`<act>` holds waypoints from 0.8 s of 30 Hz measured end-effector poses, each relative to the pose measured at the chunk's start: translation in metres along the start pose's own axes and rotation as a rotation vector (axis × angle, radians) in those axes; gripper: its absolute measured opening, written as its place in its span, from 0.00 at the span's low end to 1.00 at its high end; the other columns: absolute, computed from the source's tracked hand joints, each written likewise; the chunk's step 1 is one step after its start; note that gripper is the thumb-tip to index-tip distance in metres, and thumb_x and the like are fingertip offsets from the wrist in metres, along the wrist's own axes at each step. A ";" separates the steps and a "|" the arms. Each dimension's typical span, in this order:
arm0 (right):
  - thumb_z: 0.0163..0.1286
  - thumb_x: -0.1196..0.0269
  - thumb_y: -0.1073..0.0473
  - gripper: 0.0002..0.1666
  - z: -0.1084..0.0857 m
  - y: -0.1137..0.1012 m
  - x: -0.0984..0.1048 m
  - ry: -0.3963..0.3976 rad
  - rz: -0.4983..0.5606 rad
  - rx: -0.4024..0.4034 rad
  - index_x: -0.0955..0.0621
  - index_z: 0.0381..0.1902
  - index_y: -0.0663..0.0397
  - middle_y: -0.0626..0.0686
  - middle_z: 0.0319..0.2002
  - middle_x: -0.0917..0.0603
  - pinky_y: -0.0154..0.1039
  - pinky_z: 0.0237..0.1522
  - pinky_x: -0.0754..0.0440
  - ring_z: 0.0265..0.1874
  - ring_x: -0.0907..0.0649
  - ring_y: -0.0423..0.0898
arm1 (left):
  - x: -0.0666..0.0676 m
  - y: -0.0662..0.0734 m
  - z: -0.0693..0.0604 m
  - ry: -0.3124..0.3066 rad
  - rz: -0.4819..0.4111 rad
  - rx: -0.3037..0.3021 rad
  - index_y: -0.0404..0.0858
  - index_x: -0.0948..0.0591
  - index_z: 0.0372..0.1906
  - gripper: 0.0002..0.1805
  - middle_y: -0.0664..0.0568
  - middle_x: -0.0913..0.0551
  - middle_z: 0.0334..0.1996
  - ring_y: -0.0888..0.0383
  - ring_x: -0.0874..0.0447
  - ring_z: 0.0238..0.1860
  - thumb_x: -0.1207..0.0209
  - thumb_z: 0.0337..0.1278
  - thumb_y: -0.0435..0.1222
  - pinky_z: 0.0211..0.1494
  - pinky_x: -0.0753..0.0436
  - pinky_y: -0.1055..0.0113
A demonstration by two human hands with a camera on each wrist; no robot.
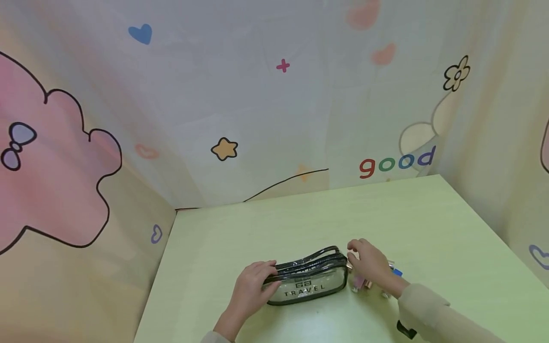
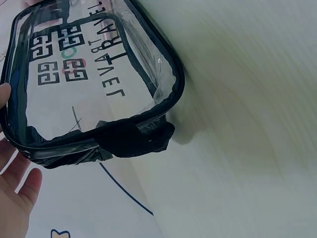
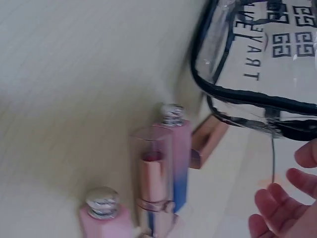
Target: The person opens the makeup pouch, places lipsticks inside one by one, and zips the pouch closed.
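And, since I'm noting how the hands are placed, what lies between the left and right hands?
The clear TRAVEL pouch with black edging, lying between the left hand and right hand; the head view shows it.

Left hand [image 1: 254,286]: back upward, fingers bent together, thumb set apart below them; gripped.
Left wrist [image 1: 232,320]: bare, angled up and inward from the bottom edge.
Right hand [image 1: 369,259]: loosely curled, nothing held; thumb and index finger parted, tips turned inward.
Right wrist [image 1: 396,284]: bare past the cuff.
Right arm [image 1: 442,312]: sleeved, stretched in from lower right.
Spacing: hands apart, the right slightly farther forward.
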State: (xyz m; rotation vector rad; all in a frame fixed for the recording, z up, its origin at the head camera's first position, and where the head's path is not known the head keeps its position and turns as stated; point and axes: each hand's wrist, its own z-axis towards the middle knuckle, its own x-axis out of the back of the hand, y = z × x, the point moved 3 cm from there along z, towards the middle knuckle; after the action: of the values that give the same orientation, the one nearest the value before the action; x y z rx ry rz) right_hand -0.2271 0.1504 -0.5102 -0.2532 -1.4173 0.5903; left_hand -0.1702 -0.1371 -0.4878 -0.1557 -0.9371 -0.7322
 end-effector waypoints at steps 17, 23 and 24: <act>0.49 0.37 0.59 0.15 -0.018 -0.040 0.016 0.322 -0.033 0.690 0.19 0.39 0.52 0.52 0.43 0.21 0.45 0.40 0.24 0.42 0.23 0.48 | 0.002 -0.023 0.007 -0.247 -0.217 0.343 0.45 0.22 0.45 0.15 0.54 0.20 0.46 0.57 0.23 0.48 0.46 0.55 0.45 0.48 0.24 0.60; 0.50 0.37 0.52 0.17 -0.025 -0.056 0.008 0.308 -0.093 0.853 0.19 0.39 0.48 0.52 0.44 0.20 0.45 0.42 0.26 0.44 0.23 0.50 | -0.010 -0.031 0.014 -0.459 -0.351 0.431 0.48 0.22 0.44 0.18 0.58 0.19 0.39 0.62 0.24 0.38 0.52 0.56 0.53 0.39 0.25 0.64; 0.49 0.36 0.53 0.17 -0.027 -0.058 0.006 0.305 -0.110 0.877 0.19 0.39 0.47 0.52 0.44 0.20 0.45 0.42 0.26 0.44 0.23 0.50 | -0.012 -0.032 0.015 -0.476 -0.359 0.436 0.48 0.22 0.44 0.18 0.59 0.19 0.38 0.63 0.24 0.37 0.52 0.56 0.53 0.39 0.25 0.65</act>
State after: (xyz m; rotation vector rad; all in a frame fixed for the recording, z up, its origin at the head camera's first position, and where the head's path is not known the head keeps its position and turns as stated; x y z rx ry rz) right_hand -0.1874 0.1099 -0.4802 0.4172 -0.7730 0.9753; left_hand -0.2051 -0.1488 -0.4934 0.2405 -1.5839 -0.8162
